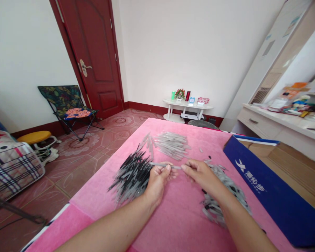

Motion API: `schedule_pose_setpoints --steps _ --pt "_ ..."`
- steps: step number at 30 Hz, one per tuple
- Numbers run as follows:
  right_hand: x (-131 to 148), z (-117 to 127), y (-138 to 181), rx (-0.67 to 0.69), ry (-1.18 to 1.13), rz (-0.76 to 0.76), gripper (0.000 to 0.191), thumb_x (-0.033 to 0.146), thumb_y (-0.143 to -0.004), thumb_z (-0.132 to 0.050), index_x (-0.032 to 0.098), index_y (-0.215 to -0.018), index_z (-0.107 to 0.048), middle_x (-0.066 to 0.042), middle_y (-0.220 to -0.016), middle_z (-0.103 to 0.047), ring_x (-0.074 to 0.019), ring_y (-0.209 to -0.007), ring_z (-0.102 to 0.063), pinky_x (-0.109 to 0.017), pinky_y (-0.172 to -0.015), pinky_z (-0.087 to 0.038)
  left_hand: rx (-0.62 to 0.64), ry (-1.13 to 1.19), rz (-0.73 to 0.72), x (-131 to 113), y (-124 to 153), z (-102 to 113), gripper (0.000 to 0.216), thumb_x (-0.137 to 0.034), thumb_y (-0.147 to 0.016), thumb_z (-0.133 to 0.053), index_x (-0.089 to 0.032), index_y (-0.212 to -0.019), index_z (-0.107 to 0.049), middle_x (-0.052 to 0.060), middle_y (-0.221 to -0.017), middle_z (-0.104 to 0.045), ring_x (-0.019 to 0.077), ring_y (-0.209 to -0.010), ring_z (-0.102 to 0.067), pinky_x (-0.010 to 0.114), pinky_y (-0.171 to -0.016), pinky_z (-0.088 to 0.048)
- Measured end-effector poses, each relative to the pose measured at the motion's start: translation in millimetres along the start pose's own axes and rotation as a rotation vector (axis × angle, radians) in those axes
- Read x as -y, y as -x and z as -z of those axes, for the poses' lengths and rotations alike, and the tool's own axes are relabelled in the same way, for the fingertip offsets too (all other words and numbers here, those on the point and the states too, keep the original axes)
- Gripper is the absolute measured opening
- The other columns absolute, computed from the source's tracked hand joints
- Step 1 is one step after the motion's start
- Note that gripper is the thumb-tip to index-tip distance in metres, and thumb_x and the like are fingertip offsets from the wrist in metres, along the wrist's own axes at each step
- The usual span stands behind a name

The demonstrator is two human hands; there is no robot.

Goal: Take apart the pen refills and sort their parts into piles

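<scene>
A slim grey pen lies level between my two hands above the pink cloth. My left hand is closed round its middle, thumb on top, with the tapered end pointing left. At the right end, the fingertips of my right hand pinch the pen; whether a separate cap is there I cannot tell. Left of my left hand spreads a heap of black and grey pen parts. Beyond both hands lies a pile of grey pens. Short grey and black pieces like caps are heaped under my right forearm, partly hidden.
A blue cardboard box stands open along the table's right side. The pink-covered table has its left edge above a tiled floor. Farther off are a folding chair, a low white table and a dresser.
</scene>
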State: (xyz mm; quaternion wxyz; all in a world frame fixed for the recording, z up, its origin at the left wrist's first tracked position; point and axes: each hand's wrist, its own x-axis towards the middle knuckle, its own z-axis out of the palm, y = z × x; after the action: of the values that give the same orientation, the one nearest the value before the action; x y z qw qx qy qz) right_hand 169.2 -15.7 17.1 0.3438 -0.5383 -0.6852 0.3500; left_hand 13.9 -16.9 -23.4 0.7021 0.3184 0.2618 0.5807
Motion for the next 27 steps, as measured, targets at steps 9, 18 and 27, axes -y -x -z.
schedule_pose_setpoints --steps 9,18,27 --pt "-1.0 -16.4 3.6 0.173 -0.286 -0.224 0.045 0.055 -0.074 -0.042 0.014 -0.057 -0.049 0.003 -0.044 -0.049 -0.0066 -0.032 -0.041 -0.019 -0.035 -0.028 0.038 -0.046 -0.072 2.1 -2.5 4.7 0.019 -0.032 -0.072 -0.061 -0.014 -0.076 -0.056 -0.001 -0.059 -0.053 0.0075 -0.053 -0.048 0.021 -0.054 -0.036" --pt "-10.1 20.9 2.5 -0.002 0.137 -0.196 0.037 0.049 -0.071 -0.047 0.015 -0.057 -0.055 -0.001 -0.048 -0.055 -0.0099 -0.043 -0.048 -0.020 -0.043 -0.033 0.181 -0.031 0.067 1.6 2.8 2.3 0.025 -0.039 -0.077 -0.051 -0.015 -0.078 -0.053 0.001 -0.065 -0.053 0.0091 -0.054 -0.049 0.023 -0.054 -0.037" --pt "-30.8 79.2 11.8 -0.071 0.859 -0.394 0.013 0.031 -0.058 -0.060 0.025 -0.068 -0.066 -0.002 -0.072 -0.065 -0.0187 -0.068 -0.059 -0.025 -0.053 -0.033 0.221 -0.190 0.085 4.0 1.2 2.9 0.033 -0.038 -0.079 -0.048 -0.010 -0.093 -0.059 -0.003 -0.053 -0.042 0.0063 -0.045 -0.036 0.022 -0.046 -0.026"
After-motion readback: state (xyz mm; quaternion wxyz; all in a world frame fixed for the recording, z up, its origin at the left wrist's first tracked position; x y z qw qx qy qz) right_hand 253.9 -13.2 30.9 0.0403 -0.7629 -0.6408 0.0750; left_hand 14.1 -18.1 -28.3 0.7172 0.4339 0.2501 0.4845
